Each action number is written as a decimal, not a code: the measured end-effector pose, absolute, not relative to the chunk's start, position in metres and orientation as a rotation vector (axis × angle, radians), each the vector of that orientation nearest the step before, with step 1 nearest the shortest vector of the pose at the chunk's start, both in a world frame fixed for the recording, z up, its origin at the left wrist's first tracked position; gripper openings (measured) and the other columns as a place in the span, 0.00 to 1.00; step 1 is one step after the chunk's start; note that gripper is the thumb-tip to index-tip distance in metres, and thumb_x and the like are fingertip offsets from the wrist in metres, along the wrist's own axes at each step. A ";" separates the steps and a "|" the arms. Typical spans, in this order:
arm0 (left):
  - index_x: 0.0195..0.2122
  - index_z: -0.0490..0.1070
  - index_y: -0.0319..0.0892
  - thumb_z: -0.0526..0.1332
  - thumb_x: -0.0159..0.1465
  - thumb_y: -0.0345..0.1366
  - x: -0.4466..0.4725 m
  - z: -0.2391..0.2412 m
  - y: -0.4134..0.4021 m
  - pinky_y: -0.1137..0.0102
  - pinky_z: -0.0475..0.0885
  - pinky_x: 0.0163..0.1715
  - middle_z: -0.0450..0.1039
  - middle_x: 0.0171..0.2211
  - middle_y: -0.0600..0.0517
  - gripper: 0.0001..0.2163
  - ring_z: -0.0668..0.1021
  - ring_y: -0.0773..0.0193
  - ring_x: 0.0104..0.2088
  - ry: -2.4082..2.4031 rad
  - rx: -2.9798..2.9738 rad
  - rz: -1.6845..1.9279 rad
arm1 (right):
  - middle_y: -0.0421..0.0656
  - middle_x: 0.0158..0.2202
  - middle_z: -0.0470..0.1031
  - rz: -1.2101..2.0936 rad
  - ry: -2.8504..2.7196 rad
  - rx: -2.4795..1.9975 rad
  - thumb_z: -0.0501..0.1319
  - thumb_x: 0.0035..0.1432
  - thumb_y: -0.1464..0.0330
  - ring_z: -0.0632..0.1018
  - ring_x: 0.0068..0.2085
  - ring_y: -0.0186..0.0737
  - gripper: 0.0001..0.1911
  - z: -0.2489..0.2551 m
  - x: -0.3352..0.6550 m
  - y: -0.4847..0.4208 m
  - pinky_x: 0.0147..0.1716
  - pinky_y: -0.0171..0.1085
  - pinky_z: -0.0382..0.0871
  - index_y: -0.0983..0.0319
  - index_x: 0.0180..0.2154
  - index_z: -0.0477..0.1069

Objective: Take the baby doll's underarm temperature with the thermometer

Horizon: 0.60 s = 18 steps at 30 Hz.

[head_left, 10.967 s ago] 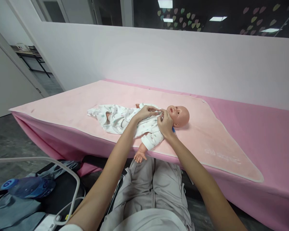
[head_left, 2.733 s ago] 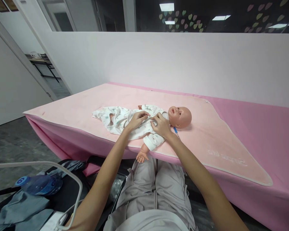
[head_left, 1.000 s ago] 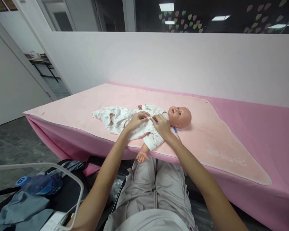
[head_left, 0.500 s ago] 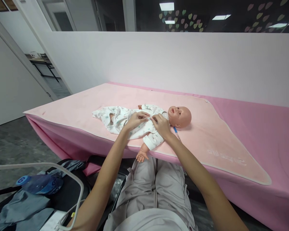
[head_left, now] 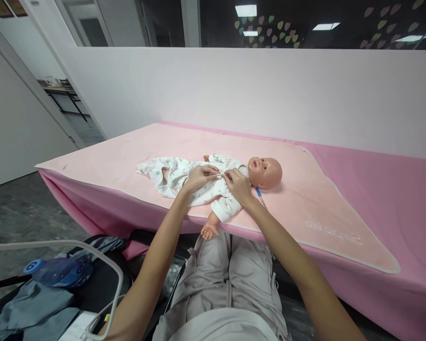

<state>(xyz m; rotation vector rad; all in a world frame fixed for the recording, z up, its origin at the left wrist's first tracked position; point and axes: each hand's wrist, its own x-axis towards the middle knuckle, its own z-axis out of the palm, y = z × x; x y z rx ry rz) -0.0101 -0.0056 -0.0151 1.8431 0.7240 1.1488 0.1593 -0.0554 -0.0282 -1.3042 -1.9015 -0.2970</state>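
Observation:
A baby doll [head_left: 265, 172] lies on its back with its head to the right, dressed in white patterned baby clothes [head_left: 179, 180]. Over the doll's chest, my left hand [head_left: 201, 177] pinches a thin white tie [head_left: 219, 175] on the clothes. My right hand [head_left: 238, 184] faces it from the right, its fingers closed on the same tie, fingertips almost meeting those of the left. One doll hand [head_left: 209, 231] hangs over the near edge. Beside the doll's neck, partly behind my right wrist, is a slim stick with a blue end [head_left: 258, 192].
The doll rests on a pale pink mat [head_left: 312, 203] over a darker pink tablecloth [head_left: 386, 189]. A white wall [head_left: 255, 94] stands behind. At lower left, a chair holds a blue-capped bottle [head_left: 58, 271] and grey cloth [head_left: 31, 308]; a white curved tube [head_left: 102, 258] crosses in front.
Hands and doll stay in nearly the same place. Only the fingertips at the tie have shifted very slightly.

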 end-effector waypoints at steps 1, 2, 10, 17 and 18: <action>0.27 0.77 0.39 0.68 0.48 0.41 -0.010 -0.015 -0.006 0.67 0.70 0.37 0.73 0.37 0.46 0.10 0.74 0.60 0.38 0.722 1.839 1.144 | 0.42 0.34 0.72 -0.298 -1.902 -1.306 0.51 0.63 0.65 0.72 0.34 0.36 0.10 -0.028 0.159 -0.055 0.31 0.32 0.58 0.60 0.34 0.69; 0.27 0.76 0.39 0.68 0.48 0.40 -0.010 -0.014 -0.006 0.67 0.70 0.37 0.73 0.37 0.46 0.10 0.74 0.60 0.38 0.720 1.837 1.136 | 0.42 0.33 0.72 -0.298 -1.902 -1.309 0.51 0.63 0.65 0.72 0.34 0.36 0.10 -0.028 0.160 -0.055 0.31 0.32 0.59 0.60 0.34 0.69; 0.27 0.72 0.40 0.60 0.50 0.33 -0.008 -0.009 -0.009 0.68 0.68 0.37 0.71 0.33 0.50 0.04 0.72 0.63 0.35 0.761 1.896 1.059 | 0.42 0.33 0.73 -0.319 -1.901 -1.308 0.51 0.63 0.64 0.73 0.34 0.37 0.11 -0.030 0.159 -0.055 0.31 0.33 0.59 0.60 0.34 0.69; 0.32 0.68 0.39 0.54 0.54 0.32 -0.003 -0.014 -0.007 0.68 0.68 0.39 0.70 0.32 0.51 0.06 0.73 0.64 0.35 0.817 1.945 1.182 | 0.43 0.36 0.74 -0.286 -1.874 -1.296 0.49 0.64 0.67 0.73 0.36 0.38 0.11 -0.031 0.160 -0.054 0.34 0.34 0.62 0.60 0.38 0.69; 0.34 0.69 0.39 0.55 0.55 0.32 -0.005 -0.015 -0.008 0.68 0.69 0.39 0.71 0.33 0.51 0.07 0.74 0.63 0.36 0.807 1.927 1.207 | 0.44 0.37 0.74 -0.290 -1.868 -1.288 0.49 0.63 0.68 0.74 0.37 0.38 0.11 -0.031 0.160 -0.055 0.34 0.34 0.62 0.61 0.40 0.69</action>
